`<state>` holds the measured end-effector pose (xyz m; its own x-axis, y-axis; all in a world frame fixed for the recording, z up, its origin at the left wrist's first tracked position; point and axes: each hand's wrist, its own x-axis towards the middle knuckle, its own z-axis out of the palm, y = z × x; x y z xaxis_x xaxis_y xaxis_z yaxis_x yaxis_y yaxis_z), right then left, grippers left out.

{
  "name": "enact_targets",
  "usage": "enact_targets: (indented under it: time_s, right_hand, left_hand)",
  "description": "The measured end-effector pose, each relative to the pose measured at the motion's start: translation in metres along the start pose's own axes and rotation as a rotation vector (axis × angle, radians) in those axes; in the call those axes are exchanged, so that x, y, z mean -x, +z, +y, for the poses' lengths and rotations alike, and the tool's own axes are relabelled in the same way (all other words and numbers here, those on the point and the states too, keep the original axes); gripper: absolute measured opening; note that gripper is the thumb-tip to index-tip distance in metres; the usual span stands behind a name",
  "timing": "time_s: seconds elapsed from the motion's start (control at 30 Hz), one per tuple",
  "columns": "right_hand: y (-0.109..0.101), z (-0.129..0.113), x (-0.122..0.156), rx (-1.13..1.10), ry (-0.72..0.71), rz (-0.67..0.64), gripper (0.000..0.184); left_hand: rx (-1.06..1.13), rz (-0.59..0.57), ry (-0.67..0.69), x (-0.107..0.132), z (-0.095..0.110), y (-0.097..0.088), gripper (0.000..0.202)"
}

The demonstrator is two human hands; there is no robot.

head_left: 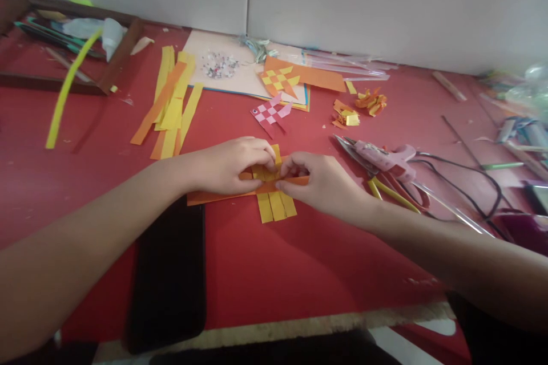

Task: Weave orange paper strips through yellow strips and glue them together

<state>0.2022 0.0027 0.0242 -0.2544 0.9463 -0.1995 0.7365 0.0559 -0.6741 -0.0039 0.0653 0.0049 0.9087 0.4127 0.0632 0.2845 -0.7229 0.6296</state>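
Two bare hands work over a small weave of yellow strips [277, 207] and orange strips [222, 198] of paper on a red table [278, 279]. The right hand [327, 182] pinches an orange strip; the left hand [240, 165] curls over the weave, its grip unclear. A black phone [171, 274] lies by the left forearm, a pink paper fish [269, 114] beyond the hands.

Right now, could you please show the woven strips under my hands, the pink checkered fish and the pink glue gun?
Woven strips [277, 206]: head view, near end of the middle yellow strip.
Pink checkered fish [269, 113]: head view, middle of its body.
Pink glue gun [387, 159]: head view, on its body.
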Motion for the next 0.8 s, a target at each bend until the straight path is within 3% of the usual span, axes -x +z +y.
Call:
enact_targets:
  time_s: [0.53, 0.7, 0.8]
  right_hand:
    - [0.003, 0.004, 0.000, 0.057, -0.062, 0.020, 0.007]
    - [0.010, 0.014, 0.008, 0.402, -0.331, 0.275, 0.006]
    - [0.015, 0.018, 0.018, 0.520, -0.502, 0.304, 0.011]
  left_hand:
    - [-0.016, -0.002, -0.015, -0.001, 0.002, 0.002, 0.021]
    - [-0.034, -0.009, -0.045, -0.001, 0.000, 0.003, 0.020]
    - [-0.024, -0.006, -0.036, -0.001, 0.000, 0.003, 0.018]
